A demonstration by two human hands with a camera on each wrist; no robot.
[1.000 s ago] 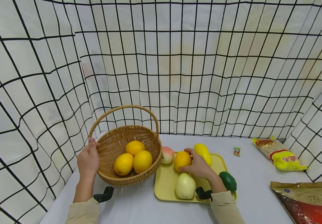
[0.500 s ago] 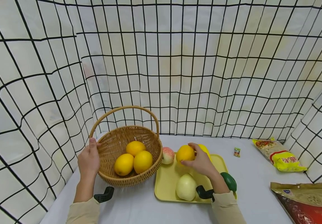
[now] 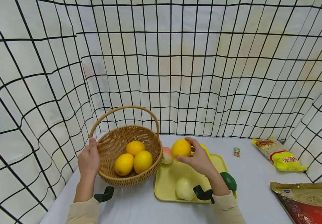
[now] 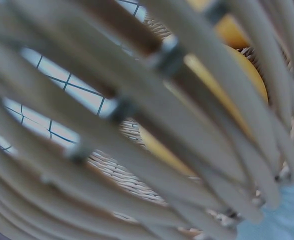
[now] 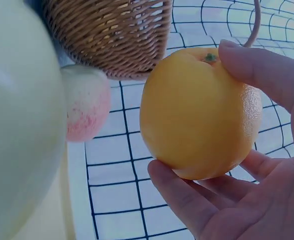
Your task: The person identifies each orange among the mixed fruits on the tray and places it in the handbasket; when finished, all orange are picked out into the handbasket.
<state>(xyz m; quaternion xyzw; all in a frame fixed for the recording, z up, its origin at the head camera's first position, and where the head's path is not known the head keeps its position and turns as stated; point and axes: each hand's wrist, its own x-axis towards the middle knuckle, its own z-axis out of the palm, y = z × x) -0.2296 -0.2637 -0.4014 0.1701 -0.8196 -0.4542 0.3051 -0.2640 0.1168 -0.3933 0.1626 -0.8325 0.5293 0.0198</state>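
My left hand [image 3: 89,158] grips the left side of a wicker basket [image 3: 109,137] where its arched handle meets the rim, and the basket tilts toward me. Several orange-yellow fruits, among them an orange [image 3: 123,164], lie inside it. Between thumb and fingers, my right hand [image 3: 201,159] holds another orange [image 5: 197,115] above the yellow tray [image 3: 163,191]. A pink-and-white peach [image 3: 167,155] sits at the tray's far left corner, partly behind the held orange. On the tray stands a pale green round fruit [image 3: 185,188]. Basket weave fills the left wrist view, hiding that hand.
A yellow fruit [image 3: 205,150] lies behind my right hand, mostly hidden. On the tray's right side is a dark green avocado-like fruit [image 3: 228,181]. Farther right are a small candy packet [image 3: 237,151], a yellow food bag [image 3: 285,158] and a red-and-gold bag [image 3: 309,202].
My right hand has lifted the orange off the tray, first drawing slightly right, then moving left and up toward the basket. The left hand and basket have stayed in place.
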